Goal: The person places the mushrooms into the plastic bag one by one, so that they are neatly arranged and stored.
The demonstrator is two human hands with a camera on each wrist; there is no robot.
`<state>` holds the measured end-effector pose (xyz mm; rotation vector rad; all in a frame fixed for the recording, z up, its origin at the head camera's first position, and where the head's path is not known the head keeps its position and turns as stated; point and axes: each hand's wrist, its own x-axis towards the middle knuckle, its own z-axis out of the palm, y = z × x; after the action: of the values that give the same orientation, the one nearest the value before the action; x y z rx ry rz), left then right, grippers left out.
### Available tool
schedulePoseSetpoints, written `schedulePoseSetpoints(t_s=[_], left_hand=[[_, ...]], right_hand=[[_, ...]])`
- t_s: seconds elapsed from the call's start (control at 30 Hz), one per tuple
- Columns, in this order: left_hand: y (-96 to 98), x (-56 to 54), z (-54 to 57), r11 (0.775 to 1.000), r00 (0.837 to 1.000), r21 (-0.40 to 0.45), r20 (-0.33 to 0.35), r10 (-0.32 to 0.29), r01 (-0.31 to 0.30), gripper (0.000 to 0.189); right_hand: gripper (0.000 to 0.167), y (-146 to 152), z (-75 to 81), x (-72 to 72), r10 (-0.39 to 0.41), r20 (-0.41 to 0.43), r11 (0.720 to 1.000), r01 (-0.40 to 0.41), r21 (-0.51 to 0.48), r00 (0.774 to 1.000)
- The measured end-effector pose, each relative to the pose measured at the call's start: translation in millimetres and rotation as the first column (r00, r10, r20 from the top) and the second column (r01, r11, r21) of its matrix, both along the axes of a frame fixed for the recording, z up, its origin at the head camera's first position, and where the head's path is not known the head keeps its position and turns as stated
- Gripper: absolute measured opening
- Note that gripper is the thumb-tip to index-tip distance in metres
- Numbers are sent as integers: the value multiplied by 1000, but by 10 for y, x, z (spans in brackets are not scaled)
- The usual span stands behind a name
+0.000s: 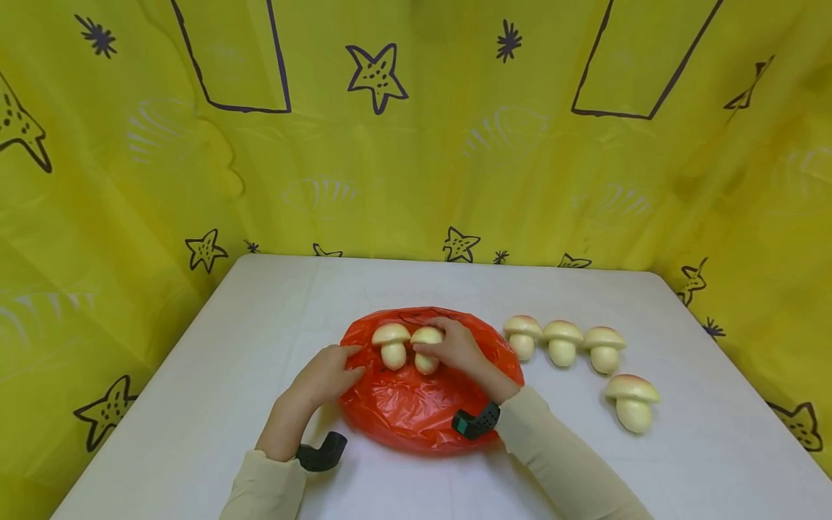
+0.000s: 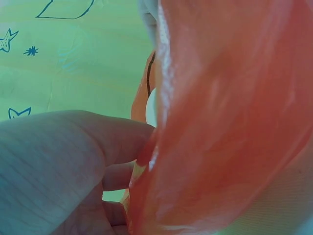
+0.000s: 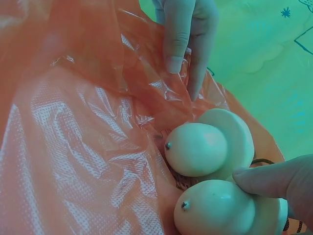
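Observation:
A red plastic bag (image 1: pixel 416 415) lies spread in a rounded shape on the table, and two pale toy mushrooms stand side by side over its middle. My right hand (image 1: pixel 458 348) holds the right-hand mushroom (image 1: pixel 425 361), its thumb showing on the cap side in the right wrist view. The other mushroom (image 1: pixel 393 354) stands just left of it, also plain as the upper mushroom (image 3: pixel 198 149) in the right wrist view. My left hand (image 1: pixel 325 374) pinches the bag's left edge, thumb and fingers either side of the film (image 2: pixel 220 107). Some left fingertips are hidden by the bag.
Three toy mushrooms stand in a row right of the bag, the middle mushroom (image 1: pixel 562 343) among them. Another mushroom (image 1: pixel 633 404) sits nearer the front right. The white table (image 1: pixel 195 433) meets a yellow patterned curtain (image 1: pixel 416 159) at the back and sides.

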<state>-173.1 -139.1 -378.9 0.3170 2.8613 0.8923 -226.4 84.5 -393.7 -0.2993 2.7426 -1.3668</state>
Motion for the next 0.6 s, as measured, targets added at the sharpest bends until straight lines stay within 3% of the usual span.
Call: schedulePoseSetpoints(t_s=[0.6], left_hand=[[-9,-8,-13,1000,1000,-5,-1,-3,3,39]], right_hand=[[49,-53,36,-9,-18,9,998,18,59,1000]])
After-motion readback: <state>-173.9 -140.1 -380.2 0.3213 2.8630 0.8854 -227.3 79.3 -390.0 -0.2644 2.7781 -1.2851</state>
